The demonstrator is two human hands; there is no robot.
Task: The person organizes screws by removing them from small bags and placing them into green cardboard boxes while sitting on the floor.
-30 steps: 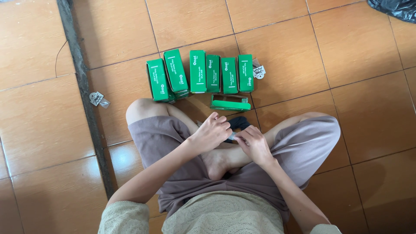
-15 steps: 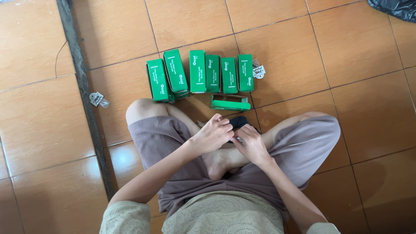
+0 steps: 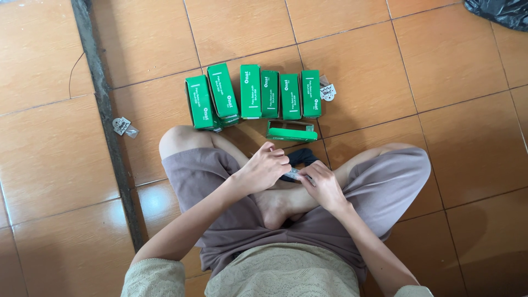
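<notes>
I sit cross-legged on an orange tiled floor. My left hand [image 3: 266,166] and my right hand [image 3: 323,184] meet over my crossed ankles, both pinching a small clear packet [image 3: 292,175]. A dark object [image 3: 301,157] lies just behind the hands, partly hidden. A row of several green boxes [image 3: 258,96] stands on the floor in front of my knees. One open green box [image 3: 291,132] lies on its side between the row and my hands.
A dark metal strip [image 3: 107,132] runs down the floor at the left. Small white wrappers lie at the left [image 3: 124,126] and beside the rightmost box [image 3: 328,91]. A black bag [image 3: 500,11] shows at the top right corner.
Both hands have stayed over my ankles; the fingers have shifted slightly on the small packet. The boxes have not moved.
</notes>
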